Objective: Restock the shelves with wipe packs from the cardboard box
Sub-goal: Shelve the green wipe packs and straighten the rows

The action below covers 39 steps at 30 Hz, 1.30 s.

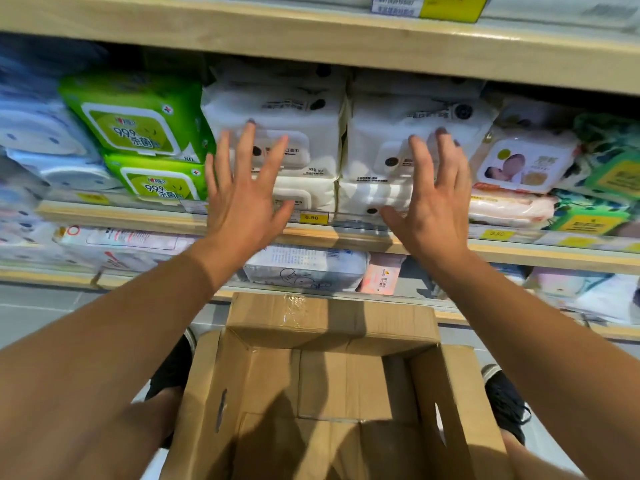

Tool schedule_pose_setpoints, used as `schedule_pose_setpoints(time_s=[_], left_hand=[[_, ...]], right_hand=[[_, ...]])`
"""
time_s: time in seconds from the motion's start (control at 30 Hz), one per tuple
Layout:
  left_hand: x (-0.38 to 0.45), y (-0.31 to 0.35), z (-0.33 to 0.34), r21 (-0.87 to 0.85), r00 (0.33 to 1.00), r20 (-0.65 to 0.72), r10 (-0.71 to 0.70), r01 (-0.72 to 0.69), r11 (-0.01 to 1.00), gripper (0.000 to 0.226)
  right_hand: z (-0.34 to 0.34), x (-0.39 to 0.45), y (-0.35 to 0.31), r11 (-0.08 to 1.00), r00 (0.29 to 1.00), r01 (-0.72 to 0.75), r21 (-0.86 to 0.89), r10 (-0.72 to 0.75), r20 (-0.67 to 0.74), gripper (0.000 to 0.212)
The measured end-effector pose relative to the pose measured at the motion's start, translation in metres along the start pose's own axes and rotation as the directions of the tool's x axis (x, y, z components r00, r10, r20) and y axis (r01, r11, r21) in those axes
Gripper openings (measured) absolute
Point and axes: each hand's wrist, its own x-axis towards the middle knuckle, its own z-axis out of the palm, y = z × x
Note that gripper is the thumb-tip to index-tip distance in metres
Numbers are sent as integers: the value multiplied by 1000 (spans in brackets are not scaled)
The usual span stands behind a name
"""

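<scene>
Box [332, 393] sits bare below; both hands spread flat at the shelf.
Left hand [242, 199] and right hand [433, 206], apart and holding nothing, meet the white wipe packs [277, 109] on the middle shelf [114, 214], seemingly squaring two stacks.

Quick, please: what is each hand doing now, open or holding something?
Left hand: open, fingers spread at the white packs.
Right hand: open, fingers spread, holding nothing.

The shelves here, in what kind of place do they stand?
Most likely a shop aisle: wooden shelves hold stacked wipe packs, yellow price tags line the edges, and an open cardboard box stands below.
</scene>
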Motion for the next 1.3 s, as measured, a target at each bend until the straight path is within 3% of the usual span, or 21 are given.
schedule_pose_setpoints(time_s=[0.07,0.2,0.37,0.5,0.7,0.8,0.97,1.07,1.13,1.2,1.3], left_hand=[[-27,4,15,-16,998,68,19,-18,1000,86],[-51,7,43,-24,971,239,2,4,1000,88],[-38,7,58,-34,956,286,-67,80,996,86],[-31,6,70,-48,958,277,-77,94,994,90],[-29,10,66,-38,957,272,-97,111,993,91],[-32,22,47,-19,982,142,-126,130,991,79],[2,73,11,-74,995,-91,51,-58,996,70],[40,106,-4,-35,993,-75,92,-95,995,70],[61,120,-10,9,998,13,59,-59,998,57],[75,124,-12,66,996,84,4,-10,998,45],[84,117,-5,51,992,126,-3,-3,999,45]], right_hand=[[5,-24,4,1000,998,4,-8,-3,56,92],[25,-56,17,993,951,42,-109,-6,309,93],[44,-51,18,982,912,40,-187,40,407,107],[58,-46,6,979,905,-33,-199,114,409,113],[55,-42,8,978,900,-17,-207,105,424,113],[39,-40,11,987,908,6,-162,62,413,99],[-1,-18,32,999,999,48,-18,-47,20,69],[-23,9,41,998,992,50,-33,-53,-113,71],[-30,29,44,996,997,-3,-85,-3,-77,73],[-30,45,46,991,997,-51,-125,58,48,73],[-27,48,46,990,992,-43,-131,58,113,68]])
